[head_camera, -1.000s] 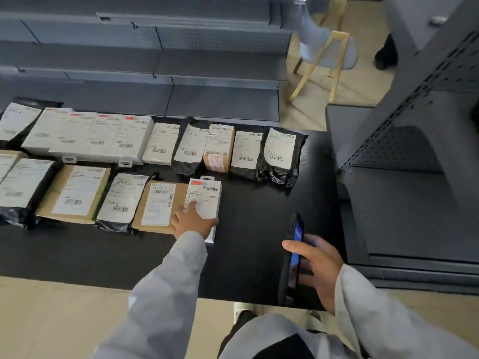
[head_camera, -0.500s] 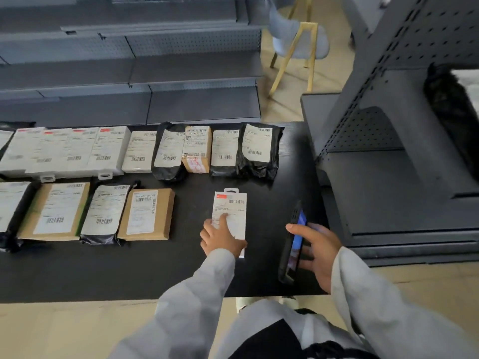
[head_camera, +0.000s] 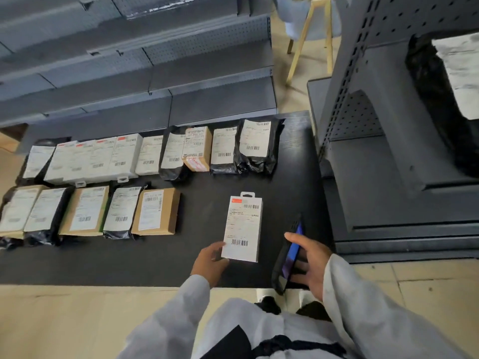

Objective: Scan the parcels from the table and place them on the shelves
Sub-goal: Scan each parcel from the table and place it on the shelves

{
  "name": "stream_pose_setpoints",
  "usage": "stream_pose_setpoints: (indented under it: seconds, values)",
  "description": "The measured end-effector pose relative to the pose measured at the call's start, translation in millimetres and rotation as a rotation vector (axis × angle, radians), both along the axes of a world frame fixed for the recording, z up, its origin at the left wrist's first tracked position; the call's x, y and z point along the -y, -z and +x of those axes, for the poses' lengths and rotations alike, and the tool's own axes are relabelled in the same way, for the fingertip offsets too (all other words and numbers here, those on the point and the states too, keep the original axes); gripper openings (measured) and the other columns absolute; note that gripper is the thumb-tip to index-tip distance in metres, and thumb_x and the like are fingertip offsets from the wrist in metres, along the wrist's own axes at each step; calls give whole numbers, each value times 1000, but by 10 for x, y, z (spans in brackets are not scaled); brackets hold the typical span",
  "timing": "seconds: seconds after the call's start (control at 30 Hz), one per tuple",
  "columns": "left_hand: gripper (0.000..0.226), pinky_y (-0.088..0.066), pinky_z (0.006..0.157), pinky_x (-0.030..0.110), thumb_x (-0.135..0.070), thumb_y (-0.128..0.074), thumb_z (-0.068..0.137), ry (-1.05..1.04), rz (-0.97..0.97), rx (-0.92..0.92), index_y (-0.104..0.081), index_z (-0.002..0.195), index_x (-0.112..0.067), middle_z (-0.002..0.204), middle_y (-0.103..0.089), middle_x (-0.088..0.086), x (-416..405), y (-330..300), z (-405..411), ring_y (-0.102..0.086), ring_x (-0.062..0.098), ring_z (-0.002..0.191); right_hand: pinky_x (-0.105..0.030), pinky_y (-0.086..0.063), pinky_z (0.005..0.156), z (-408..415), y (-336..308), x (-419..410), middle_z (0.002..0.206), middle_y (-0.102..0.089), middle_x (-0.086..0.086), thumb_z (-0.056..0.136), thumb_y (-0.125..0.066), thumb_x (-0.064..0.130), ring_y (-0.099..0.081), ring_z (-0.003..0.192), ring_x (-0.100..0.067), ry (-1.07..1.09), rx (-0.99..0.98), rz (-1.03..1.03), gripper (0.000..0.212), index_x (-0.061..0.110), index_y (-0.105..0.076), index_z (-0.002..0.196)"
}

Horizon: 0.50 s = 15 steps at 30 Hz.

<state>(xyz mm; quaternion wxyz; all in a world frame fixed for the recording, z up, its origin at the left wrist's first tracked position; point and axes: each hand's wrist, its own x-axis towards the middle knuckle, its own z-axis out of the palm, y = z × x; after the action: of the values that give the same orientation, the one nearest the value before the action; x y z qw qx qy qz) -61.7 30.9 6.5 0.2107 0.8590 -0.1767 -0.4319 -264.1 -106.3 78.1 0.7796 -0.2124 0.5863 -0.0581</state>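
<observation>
White boxed parcel (head_camera: pixel 243 228), hang tab at its far end, shipping label and barcode facing up: lay on the black table (head_camera: pixel 166 257) near the front edge, well apart from the two rows of parcels; half a second before it lay slightly further left, and a second before it touched the brown cardboard parcel (head_camera: pixel 156 212). Left hand (head_camera: pixel 210 263): gripped the box's near left corner, fingers curled under the edge, no longer on top of the label. Right hand (head_camera: pixel 309 260): held an upright handheld scanner (head_camera: pixel 288 255), thumb over its top, fingers spread behind it, just right of the box, as earlier. Grey shelving unit (head_camera: pixel 388 156): stood right of the table, a black bagged parcel (head_camera: pixel 440 99) on it.
</observation>
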Motion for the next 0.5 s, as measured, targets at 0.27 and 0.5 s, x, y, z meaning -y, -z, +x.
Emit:
stream_pose_setpoints:
  seconds: [0.27, 0.5]
  values:
    - [23, -54, 96, 39, -11, -63, 93, -147, -27, -48, -63, 108, -29, 119, -66, 3, -137, 58, 443, -63, 25, 108, -48, -59, 77, 94, 100, -99, 111, -67, -25, 82, -79, 31, -68, 97, -42, -14, -87, 92, 51, 11, -57, 123]
    - [44, -55, 93, 46, -10, -68, 90, -52, -85, -301, -54, 131, -20, 123, -62, 7, 574, 238, 873, -60, 27, 113, -39, -56, 63, 545, -94, -325, 110, -68, -24, 84, -77, 30, -66, 82, -34, 7, -251, 9, 42, 10, -59, 116]
